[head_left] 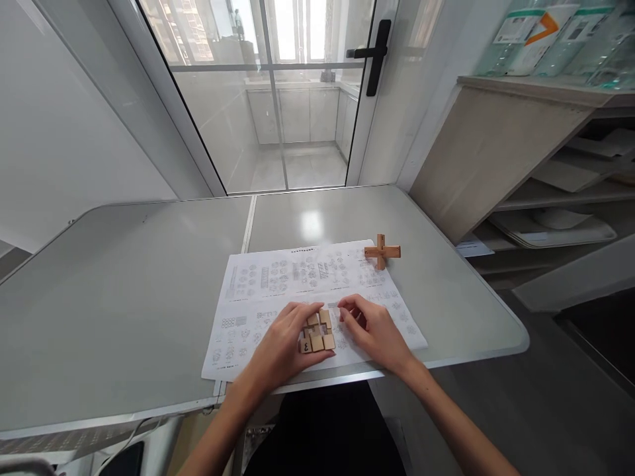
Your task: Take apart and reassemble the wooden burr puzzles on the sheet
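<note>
My left hand (pixel 285 338) is closed around a light wooden block puzzle (pixel 317 342), thumb along its near side and fingers along its far side. The puzzle is made of several small wooden pieces with gaps between them, and one near piece bears a black numeral 3. Just right of it, apart from the puzzle, is my right hand (pixel 373 330), fingers curled and thumb tip close to the index finger. Whatever it may pinch is too small to make out. Beneath both hands lies a printed sheet (pixel 292 297) with rows of small diagrams.
A brown wooden cross-shaped piece (pixel 381 251) rests at the sheet's far right corner. The grey table (pixel 149 297) reaches back to a glass door (pixel 297 119). To the right stands a shelf unit (pixel 501 139) with plastic bottles (pixel 526 39) on top.
</note>
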Motion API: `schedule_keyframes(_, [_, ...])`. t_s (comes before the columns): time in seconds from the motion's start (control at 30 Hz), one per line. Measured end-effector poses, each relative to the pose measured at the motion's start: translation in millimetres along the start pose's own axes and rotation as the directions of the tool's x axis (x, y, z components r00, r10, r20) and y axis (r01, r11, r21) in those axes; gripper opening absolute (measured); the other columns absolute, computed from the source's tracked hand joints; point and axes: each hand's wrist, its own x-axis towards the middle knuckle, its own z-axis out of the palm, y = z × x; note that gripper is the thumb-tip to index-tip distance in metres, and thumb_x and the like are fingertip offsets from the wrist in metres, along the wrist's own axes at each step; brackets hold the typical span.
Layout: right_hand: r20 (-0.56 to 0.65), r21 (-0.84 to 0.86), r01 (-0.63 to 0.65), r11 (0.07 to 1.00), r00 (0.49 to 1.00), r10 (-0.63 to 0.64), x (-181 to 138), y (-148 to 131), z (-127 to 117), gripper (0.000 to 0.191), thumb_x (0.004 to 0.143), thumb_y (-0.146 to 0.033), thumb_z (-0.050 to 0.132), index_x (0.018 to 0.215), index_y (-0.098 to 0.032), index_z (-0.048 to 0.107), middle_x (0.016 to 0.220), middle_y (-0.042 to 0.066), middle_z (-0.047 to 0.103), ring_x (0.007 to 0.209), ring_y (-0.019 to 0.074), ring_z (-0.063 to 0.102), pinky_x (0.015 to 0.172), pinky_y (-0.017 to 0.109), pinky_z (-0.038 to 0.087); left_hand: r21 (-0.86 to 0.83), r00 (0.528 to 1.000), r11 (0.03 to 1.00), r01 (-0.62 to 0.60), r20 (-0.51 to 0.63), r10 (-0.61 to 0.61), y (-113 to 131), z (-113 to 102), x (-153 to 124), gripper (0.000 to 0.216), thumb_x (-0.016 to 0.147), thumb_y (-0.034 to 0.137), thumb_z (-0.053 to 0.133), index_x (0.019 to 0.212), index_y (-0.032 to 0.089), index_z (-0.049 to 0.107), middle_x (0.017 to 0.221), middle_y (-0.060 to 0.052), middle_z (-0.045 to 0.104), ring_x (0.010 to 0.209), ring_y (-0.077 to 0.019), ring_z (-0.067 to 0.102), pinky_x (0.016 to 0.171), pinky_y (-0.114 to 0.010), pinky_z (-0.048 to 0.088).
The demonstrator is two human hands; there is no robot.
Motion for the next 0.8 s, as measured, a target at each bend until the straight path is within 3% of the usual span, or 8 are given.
schedule_keyframes(0.33, [0.019,0.128,-0.014,0.992,1.0,0.011,-16.9,-5.9,9.6,0.027,0.1,-0.048,0.058,0.11,-0.024,0.065,0.098,0.005,0.072,0.076,0.0189,0.066,0.065,0.031,0.054,0.004,1.0,1.0,0.005,-0.014,-0.004,2.6,11.2,-12.5,0.08,0.079,0.037,0.086,0.148,0.036,0.043,0.128,-0.009,0.065,0.116,-0.0318,0.065,0.095,-0.05,0.06])
schedule_keyframes(0.57, [-0.014,0.104,-0.002,0.995,1.0,0.004,-19.0,-3.2,10.6,0.026,0.1,-0.048,0.058,0.11,-0.024,0.066,0.099,0.006,0.072,0.077,0.0196,0.065,0.067,0.032,0.054,0.096,0.995,0.994,0.056,-0.084,-0.048,-0.1,3.6,-29.3,0.095,0.075,0.044,0.089,0.153,0.035,0.036,0.145,-0.011,0.057,0.134,-0.038,0.055,0.108,-0.059,0.052])
schedule_keyframes(0.8, [-0.035,0.079,-0.045,0.996,0.998,0.048,-20.5,-3.8,10.9,0.029,0.102,-0.049,0.055,0.103,-0.024,0.069,0.084,0.004,0.07,0.07,0.0196,0.063,0.063,0.032,0.051,0.045,0.991,0.995,0.092,-0.099,-0.087,-6.7,0.8,-34.3,0.062,0.077,0.04,0.088,0.131,0.031,0.057,0.143,-0.011,0.059,0.132,-0.0367,0.056,0.107,-0.059,0.052])
